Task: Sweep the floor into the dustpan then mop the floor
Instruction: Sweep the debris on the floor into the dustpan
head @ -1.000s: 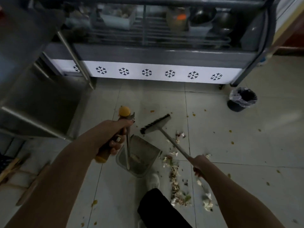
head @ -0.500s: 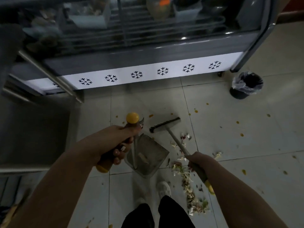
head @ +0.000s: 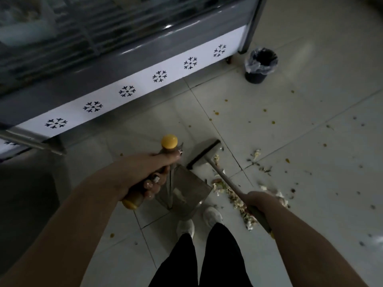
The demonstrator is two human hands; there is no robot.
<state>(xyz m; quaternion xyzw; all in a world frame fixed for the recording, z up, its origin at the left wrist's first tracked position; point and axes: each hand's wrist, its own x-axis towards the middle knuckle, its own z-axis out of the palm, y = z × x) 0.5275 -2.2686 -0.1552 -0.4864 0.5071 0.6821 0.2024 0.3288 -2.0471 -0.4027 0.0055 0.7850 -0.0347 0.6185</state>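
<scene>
My left hand [head: 145, 172] grips the brown, yellow-capped handle [head: 169, 141] of a metal dustpan [head: 186, 189], whose pan rests on the tiled floor just ahead of my white shoes. My right hand [head: 259, 200] is closed around the broom's long handle. The broom head [head: 204, 154] sits on the floor beyond the pan's far right corner. A line of pale food scraps [head: 234, 195] lies under the broom handle, to the right of the pan's open edge.
A glass-fronted display chiller [head: 132, 65] with a white snowflake-printed strip runs across the top left. A small black bin with a plastic liner [head: 260, 65] stands by its right leg. Orange and dark crumbs [head: 273, 122] dot the tiles at right.
The camera has swung and tilted, so the chiller now slants. The broom head has drawn closer to the dustpan, and my two feet stand together behind the pan.
</scene>
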